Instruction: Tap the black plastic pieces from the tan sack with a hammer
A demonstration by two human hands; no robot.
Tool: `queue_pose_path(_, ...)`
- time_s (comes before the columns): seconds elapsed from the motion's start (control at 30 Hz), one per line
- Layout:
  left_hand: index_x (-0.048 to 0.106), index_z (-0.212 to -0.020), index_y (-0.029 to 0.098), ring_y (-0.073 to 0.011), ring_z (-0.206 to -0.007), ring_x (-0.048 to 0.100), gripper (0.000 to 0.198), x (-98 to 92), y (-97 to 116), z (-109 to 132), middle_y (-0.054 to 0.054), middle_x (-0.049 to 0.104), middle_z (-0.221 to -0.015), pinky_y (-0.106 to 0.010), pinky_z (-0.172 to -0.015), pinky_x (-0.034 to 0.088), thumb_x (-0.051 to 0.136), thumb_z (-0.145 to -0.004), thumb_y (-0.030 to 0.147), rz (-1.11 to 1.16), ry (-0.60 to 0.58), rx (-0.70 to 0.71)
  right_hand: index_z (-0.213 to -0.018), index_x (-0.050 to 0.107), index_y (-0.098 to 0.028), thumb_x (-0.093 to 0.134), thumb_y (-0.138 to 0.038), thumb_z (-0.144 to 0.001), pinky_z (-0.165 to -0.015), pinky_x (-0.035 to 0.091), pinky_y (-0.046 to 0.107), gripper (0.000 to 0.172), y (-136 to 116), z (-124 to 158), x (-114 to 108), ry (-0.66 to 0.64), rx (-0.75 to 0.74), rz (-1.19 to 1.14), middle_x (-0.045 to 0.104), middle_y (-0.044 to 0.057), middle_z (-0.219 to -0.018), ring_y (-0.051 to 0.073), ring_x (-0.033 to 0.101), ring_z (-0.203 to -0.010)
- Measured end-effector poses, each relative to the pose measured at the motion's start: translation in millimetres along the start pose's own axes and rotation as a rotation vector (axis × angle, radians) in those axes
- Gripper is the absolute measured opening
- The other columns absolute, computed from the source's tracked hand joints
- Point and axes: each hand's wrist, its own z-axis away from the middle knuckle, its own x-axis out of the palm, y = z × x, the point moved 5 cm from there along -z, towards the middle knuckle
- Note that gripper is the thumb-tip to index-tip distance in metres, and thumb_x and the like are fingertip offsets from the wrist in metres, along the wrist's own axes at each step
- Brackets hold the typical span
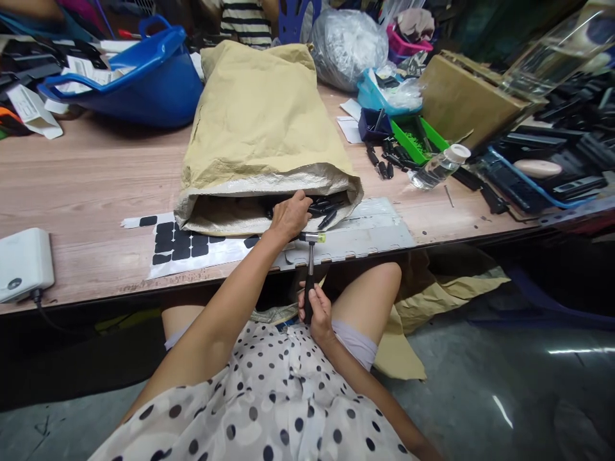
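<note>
Head camera gave me one tan sack (pixel 262 121) lying flat in the middle of the desk (pixel 86 186), its open mouth turned to the near edge. I counted one small hammer (pixel 310 262), one sheet of black pads (pixel 180 246), one white box (pixel 22 262), one blue basket (pixel 144 83), one green tray (pixel 418 137) and one clear bottle (pixel 437 168) on its side. The black parts (pixel 327 208) in the sack's mouth were too bunched for me to count.

The pad sheet lay at the near edge, partly under the sack's left corner. The white box sat at the near left edge, the basket toward the far left corner. The tray, the bottle and a cardboard box (pixel 461 96) crowded the right side, with a clear plastic bag (pixel 348 45) at the far edge. A person in a striped top (pixel 246 22) stood beyond the far edge. The sack's upper lip hung over the parts and hid most of them.

My left hand (pixel 289 214) was at the sack's mouth, fingers curled inward among the black parts; I could not tell whether it had hold of one. My right hand (pixel 317 314) was closed round the hammer's black handle below the near edge, holding it upright, the head just level with the desk edge beside the left wrist
</note>
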Motion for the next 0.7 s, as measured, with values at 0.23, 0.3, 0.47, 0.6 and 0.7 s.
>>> queue_pose_path(0.23,0.071,-0.107,0.025,-0.0194,-0.088,0.065,0.021,-19.2,-14.7,35.4,-0.004,0.065,-0.108,-0.028,-0.069,0.048,0.057,-0.093,0.033,0.140,0.169,-0.016,-0.101,0.064,-0.021,0.063,-0.059,-0.086,-0.034,0.036,0.020,0.041,1.7,-0.7,-1.4,0.010,-0.009,0.012,0.051,-0.006,-0.061,0.007,0.040,-0.039)
queue_pose_path(0.3,0.071,-0.107,0.024,-0.0188,-0.086,0.064,0.023,-25.7,-26.5,62.0,-0.005,0.066,-0.103,-0.028,-0.068,0.048,0.055,-0.095,0.035,0.196,0.244,-0.009,-0.101,0.064,-0.021,0.063,-0.059,-0.086,-0.034,0.036,0.020,0.041,1.9,-1.0,-1.9,0.014,-0.010,0.020,0.051,-0.006,-0.061,0.007,0.040,-0.038)
queue_pose_path(0.47,0.073,-0.099,0.022,-0.0212,-0.088,0.063,0.021,-17.5,-54.0,112.2,-0.005,0.068,-0.090,-0.032,-0.078,0.049,0.059,-0.092,0.036,0.195,0.224,-0.010,-0.099,0.063,-0.021,0.062,-0.061,-0.086,-0.035,0.036,0.020,0.042,0.7,-2.5,-2.0,0.012,-0.016,0.056,0.050,-0.007,-0.061,0.007,0.039,-0.038)
queue_pose_path(0.6,0.074,-0.101,0.022,-0.0221,-0.088,0.063,0.021,-6.9,-59.4,117.0,-0.005,0.067,-0.088,-0.033,-0.077,0.046,0.061,-0.091,0.035,0.175,0.182,-0.016,-0.101,0.063,-0.021,0.060,-0.061,-0.087,-0.036,0.033,0.020,0.042,-1.8,-1.3,-5.3,0.048,-0.047,0.147,0.049,-0.007,-0.061,0.006,0.037,-0.039)
queue_pose_path(0.7,0.075,-0.102,0.024,-0.0213,-0.087,0.063,0.021,-4.6,-59.6,113.4,-0.004,0.067,-0.086,-0.033,-0.076,0.045,0.061,-0.091,0.035,0.186,0.162,-0.006,-0.106,0.064,-0.020,0.058,-0.058,-0.090,-0.037,0.033,0.020,0.041,-3.0,2.5,-10.2,0.102,-0.085,0.248,0.050,-0.006,-0.063,0.006,0.036,-0.040)
